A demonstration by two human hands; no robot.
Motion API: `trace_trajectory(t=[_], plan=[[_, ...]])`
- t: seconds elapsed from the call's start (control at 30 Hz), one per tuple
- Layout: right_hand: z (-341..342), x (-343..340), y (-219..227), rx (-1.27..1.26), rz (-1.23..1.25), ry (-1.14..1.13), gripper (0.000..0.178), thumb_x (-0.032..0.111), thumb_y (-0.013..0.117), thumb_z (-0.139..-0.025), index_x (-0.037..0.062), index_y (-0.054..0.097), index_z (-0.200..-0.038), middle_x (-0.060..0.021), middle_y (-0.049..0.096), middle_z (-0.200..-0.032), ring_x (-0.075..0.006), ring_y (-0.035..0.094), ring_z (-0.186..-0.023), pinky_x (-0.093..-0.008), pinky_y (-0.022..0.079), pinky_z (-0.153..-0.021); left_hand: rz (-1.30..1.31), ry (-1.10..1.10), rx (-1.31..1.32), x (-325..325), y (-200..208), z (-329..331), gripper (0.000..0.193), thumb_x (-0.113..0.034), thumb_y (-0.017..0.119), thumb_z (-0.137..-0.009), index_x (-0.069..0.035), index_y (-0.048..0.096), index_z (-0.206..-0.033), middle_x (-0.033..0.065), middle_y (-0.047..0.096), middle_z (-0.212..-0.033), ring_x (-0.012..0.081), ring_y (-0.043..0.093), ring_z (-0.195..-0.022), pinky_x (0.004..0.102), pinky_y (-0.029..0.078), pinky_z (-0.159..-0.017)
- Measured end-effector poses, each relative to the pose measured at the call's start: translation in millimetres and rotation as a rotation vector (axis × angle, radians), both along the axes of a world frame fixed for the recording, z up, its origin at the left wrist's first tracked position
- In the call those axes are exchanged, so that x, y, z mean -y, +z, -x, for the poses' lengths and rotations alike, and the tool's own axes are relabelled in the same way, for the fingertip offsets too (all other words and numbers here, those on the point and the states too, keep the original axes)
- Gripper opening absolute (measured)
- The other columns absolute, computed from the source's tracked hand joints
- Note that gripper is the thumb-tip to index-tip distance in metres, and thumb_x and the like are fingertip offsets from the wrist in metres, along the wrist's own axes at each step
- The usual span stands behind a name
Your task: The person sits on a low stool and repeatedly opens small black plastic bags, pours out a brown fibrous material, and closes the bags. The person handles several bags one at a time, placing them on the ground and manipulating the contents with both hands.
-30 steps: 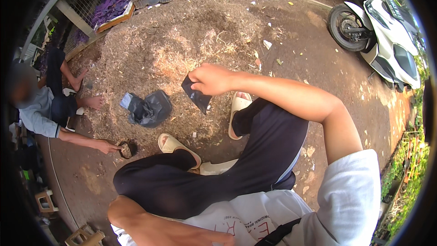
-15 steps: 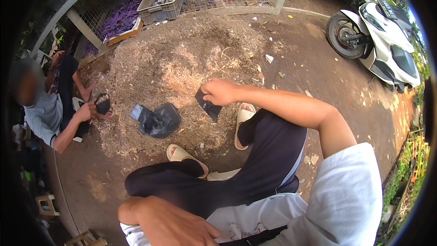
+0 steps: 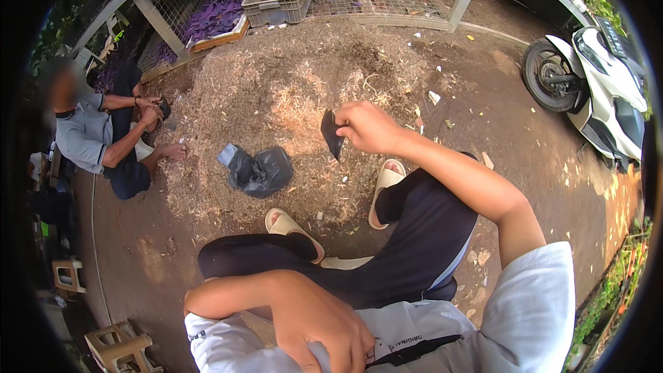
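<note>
My right hand (image 3: 369, 128) pinches the edge of a small flat black plastic bag (image 3: 331, 135) between thumb and fingers, above a wide heap of brown, shredded growing mix (image 3: 297, 62). Lower, close to my shirt, my left hand (image 3: 318, 324) hangs loosely bent, its thumb apart from the fingers and nothing seen in it. On the heap's near side lies a crumpled black plastic bag (image 3: 266, 173), with a bluish-grey flat piece (image 3: 228, 154) sticking out at its left. My sandalled feet rest at the heap's near edge.
At left, a co-worker (image 3: 90, 138) sits holding something dark in both hands. Behind the heap stand a grey crate (image 3: 280, 10), a tray of purple-leaved plants (image 3: 217, 34) and wire mesh. A white motorbike (image 3: 594, 90) is parked right; plastic stools (image 3: 121, 345) stand lower left.
My right hand has lifted the small black bag off the heap and turned it more upright. My left hand has shifted right along my shirt. The co-worker's hands have come together.
</note>
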State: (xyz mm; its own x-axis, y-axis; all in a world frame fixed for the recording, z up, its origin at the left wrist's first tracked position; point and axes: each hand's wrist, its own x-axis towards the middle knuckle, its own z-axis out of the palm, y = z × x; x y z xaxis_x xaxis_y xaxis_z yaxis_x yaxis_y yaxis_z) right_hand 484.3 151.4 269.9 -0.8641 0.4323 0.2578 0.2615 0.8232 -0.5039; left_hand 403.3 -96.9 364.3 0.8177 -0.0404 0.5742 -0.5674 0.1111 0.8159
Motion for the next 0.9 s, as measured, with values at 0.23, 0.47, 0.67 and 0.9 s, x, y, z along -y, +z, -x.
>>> trace_trajectory(t=[0.23, 0.47, 0.67, 0.9], plan=[[0, 1, 5, -0.134, 0.051, 0.084, 0.018, 0.005, 0.082, -0.077, -0.0007, 0.066, -0.083, -0.0159, 0.07, -0.083, -0.0333, 0.07, -0.08, -0.0412, 0.053, -0.071, 0.269, 1.265, -0.552, -61, -2, 85, 0.022, -0.013, 0.082, -0.085, 0.001, 0.075, -0.102, 0.0099, 0.075, -0.105, 0.0153, 0.072, -0.09, 0.0313, 0.058, -0.077], [14, -2, 10, -0.151, 0.21, 0.05, 0.024, 0.005, 0.085, -0.079, 0.0011, 0.061, -0.076, -0.0099, 0.066, -0.069, -0.0182, 0.065, -0.065, -0.0347, 0.05, -0.06, 0.416, 1.918, -1.002, -125, -71, 125, 0.035, -0.03, 0.081, -0.09, 0.002, 0.068, -0.1, 0.0085, 0.071, -0.088, 0.0123, 0.068, -0.072, 0.025, 0.056, -0.06], [24, -22, 4, -0.07, 0.32, 0.008, 0.026, 0.006, 0.086, -0.076, 0.0022, 0.06, -0.079, -0.0122, 0.069, -0.072, -0.0228, 0.071, -0.071, -0.038, 0.053, -0.062, 0.536, 1.79, -0.838, -137, -92, 135, 0.02, -0.017, 0.069, -0.099, 0.002, 0.066, -0.097, 0.0113, 0.072, -0.087, 0.0147, 0.071, -0.073, 0.0263, 0.059, -0.066], [28, -36, -20, 0.029, 0.764, -0.033, 0.06, 0.037, 0.08, -0.09, -0.0097, 0.055, -0.118, -0.0155, 0.069, -0.093, -0.0198, 0.072, -0.074, -0.0297, 0.059, -0.062, 0.44, 1.827, -0.78, -145, -115, 131, 0.009, -0.003, 0.068, -0.096, 0.003, 0.063, -0.091, 0.0137, 0.073, -0.088, 0.017, 0.075, -0.081, 0.0274, 0.063, -0.073]])
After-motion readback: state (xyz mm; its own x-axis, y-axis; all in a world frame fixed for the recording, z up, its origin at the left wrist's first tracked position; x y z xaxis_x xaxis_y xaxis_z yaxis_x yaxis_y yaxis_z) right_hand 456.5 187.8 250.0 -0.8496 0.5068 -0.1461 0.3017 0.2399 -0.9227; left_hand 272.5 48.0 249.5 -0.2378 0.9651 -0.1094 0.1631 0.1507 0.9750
